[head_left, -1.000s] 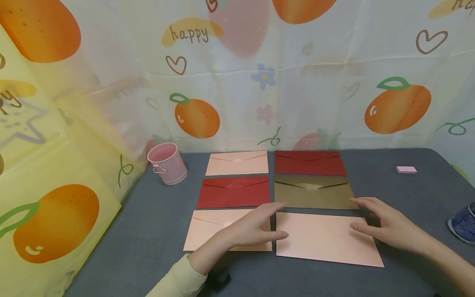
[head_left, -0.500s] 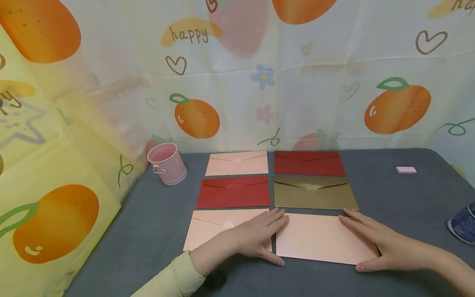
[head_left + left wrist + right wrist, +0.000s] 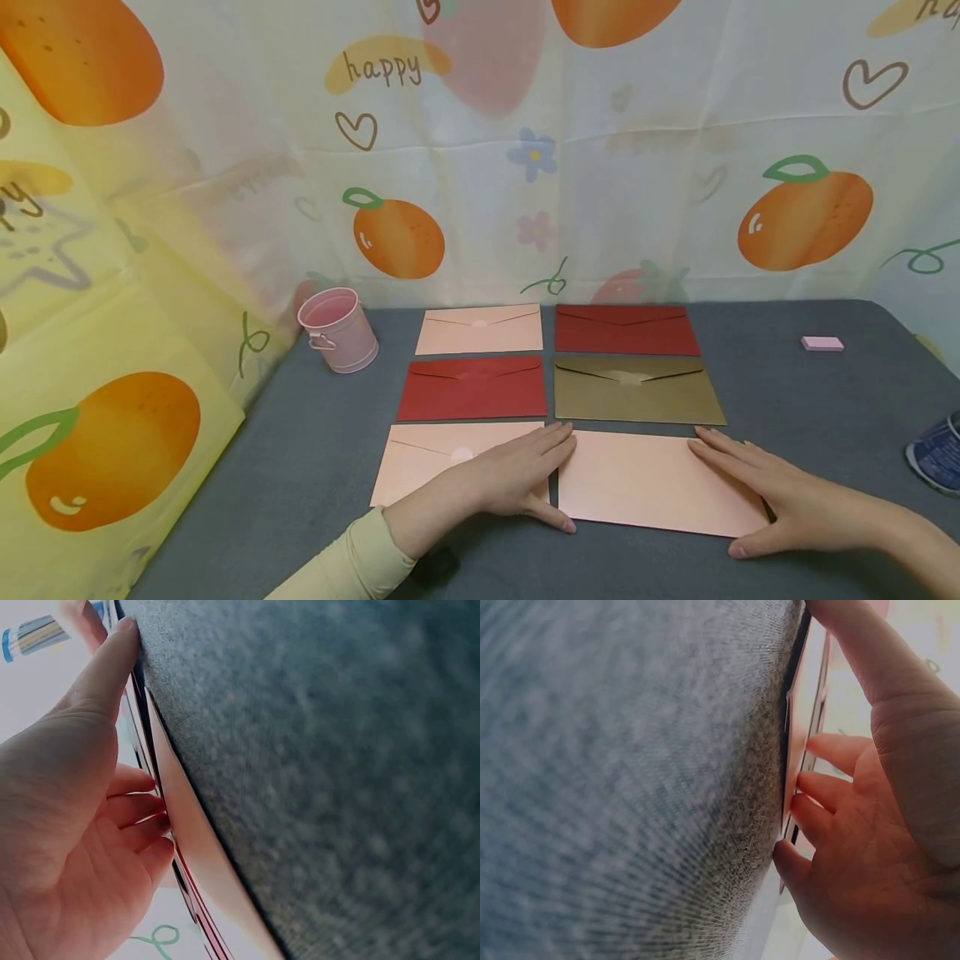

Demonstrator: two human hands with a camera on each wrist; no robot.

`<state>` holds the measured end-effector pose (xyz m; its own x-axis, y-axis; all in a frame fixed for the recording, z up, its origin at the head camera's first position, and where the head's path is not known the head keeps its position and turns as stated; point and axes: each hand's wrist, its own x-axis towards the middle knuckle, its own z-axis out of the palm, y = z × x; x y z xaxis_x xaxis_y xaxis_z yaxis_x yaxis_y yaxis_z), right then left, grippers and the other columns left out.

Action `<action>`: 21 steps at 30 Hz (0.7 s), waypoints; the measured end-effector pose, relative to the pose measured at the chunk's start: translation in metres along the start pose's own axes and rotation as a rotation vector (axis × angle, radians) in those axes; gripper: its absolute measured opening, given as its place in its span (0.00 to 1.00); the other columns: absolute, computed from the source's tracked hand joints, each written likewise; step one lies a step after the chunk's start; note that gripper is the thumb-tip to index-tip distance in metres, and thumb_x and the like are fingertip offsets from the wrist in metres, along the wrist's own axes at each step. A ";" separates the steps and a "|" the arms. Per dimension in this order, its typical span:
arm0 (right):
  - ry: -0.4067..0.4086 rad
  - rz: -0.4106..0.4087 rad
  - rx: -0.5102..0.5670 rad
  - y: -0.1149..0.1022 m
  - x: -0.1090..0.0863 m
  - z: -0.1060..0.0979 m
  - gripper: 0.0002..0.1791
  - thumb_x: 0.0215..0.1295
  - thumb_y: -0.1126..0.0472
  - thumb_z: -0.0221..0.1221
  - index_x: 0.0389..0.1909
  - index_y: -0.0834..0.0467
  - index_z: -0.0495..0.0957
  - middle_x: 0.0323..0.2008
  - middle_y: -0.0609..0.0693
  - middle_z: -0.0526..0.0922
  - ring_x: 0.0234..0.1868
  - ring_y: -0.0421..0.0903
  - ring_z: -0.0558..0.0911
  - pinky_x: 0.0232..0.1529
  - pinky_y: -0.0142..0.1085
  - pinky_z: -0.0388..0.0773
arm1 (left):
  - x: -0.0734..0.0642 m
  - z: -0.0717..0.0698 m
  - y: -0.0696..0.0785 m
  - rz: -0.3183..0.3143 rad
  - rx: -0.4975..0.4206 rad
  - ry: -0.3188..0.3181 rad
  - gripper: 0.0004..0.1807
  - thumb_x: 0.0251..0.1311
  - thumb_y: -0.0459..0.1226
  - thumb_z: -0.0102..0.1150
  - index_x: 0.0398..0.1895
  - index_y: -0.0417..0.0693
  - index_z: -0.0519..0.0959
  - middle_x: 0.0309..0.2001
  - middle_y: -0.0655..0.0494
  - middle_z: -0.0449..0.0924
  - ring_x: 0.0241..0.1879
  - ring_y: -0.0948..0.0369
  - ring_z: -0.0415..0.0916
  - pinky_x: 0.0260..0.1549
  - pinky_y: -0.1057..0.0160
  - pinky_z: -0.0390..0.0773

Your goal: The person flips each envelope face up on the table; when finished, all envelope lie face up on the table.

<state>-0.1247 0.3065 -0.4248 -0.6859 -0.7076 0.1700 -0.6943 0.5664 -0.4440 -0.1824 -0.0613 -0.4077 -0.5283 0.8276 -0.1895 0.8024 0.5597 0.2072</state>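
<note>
A pale pink envelope [image 3: 652, 479], plain side up, lies at the front right of the arranged envelopes. My left hand [image 3: 510, 479] rests at its left edge, fingers extended, partly covering the neighbouring pale pink envelope [image 3: 420, 467] with its flap up. At the other end my right hand [image 3: 795, 500] has its fingers on the right edge and its thumb near the lower right corner. Behind them lie a red envelope [image 3: 472, 389] and a gold-brown envelope [image 3: 637, 392]. The back row holds another pale pink envelope [image 3: 480, 331] and a dark red envelope [image 3: 626, 329].
A pink metal bucket [image 3: 341, 329] stands at the left on the grey tabletop [image 3: 300, 467]. A small pink block [image 3: 822, 343] lies at the back right, and a dark blue container [image 3: 936, 454] is cut off by the right edge. A printed curtain [image 3: 637, 192] hangs behind.
Both hands have come down onto the ends of the front right envelope, their thumbs moving nearer to me. Over the last half second they have barely shifted.
</note>
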 end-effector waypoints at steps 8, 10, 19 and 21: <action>0.001 0.010 0.012 -0.002 0.000 -0.001 0.55 0.52 0.44 0.71 0.75 0.58 0.54 0.76 0.48 0.48 0.72 0.24 0.40 0.62 0.14 0.34 | -0.001 -0.001 0.000 0.004 -0.041 0.002 0.54 0.55 0.66 0.58 0.75 0.42 0.56 0.76 0.48 0.47 0.75 0.57 0.43 0.69 0.64 0.52; 0.003 0.022 0.026 -0.003 0.000 -0.001 0.54 0.52 0.44 0.71 0.75 0.57 0.55 0.76 0.51 0.51 0.72 0.25 0.41 0.60 0.14 0.37 | -0.002 -0.002 0.001 0.021 -0.027 0.013 0.52 0.56 0.66 0.58 0.74 0.42 0.58 0.76 0.47 0.50 0.75 0.57 0.45 0.68 0.65 0.54; -0.005 0.081 0.009 -0.008 0.002 -0.004 0.49 0.55 0.41 0.68 0.75 0.51 0.58 0.73 0.53 0.58 0.71 0.23 0.44 0.55 0.13 0.44 | -0.009 -0.008 0.004 0.100 0.064 0.074 0.35 0.64 0.60 0.54 0.67 0.49 0.71 0.68 0.51 0.67 0.70 0.62 0.59 0.62 0.66 0.66; -0.007 0.087 -0.023 -0.009 0.001 -0.006 0.47 0.56 0.42 0.68 0.74 0.49 0.59 0.73 0.50 0.59 0.70 0.23 0.45 0.55 0.14 0.46 | -0.011 -0.010 0.003 0.130 0.061 0.094 0.32 0.65 0.58 0.54 0.65 0.51 0.73 0.67 0.53 0.69 0.68 0.63 0.62 0.61 0.66 0.66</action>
<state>-0.1207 0.3031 -0.4155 -0.7423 -0.6583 0.1253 -0.6372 0.6355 -0.4361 -0.1767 -0.0681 -0.3957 -0.4403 0.8948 -0.0737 0.8794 0.4464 0.1654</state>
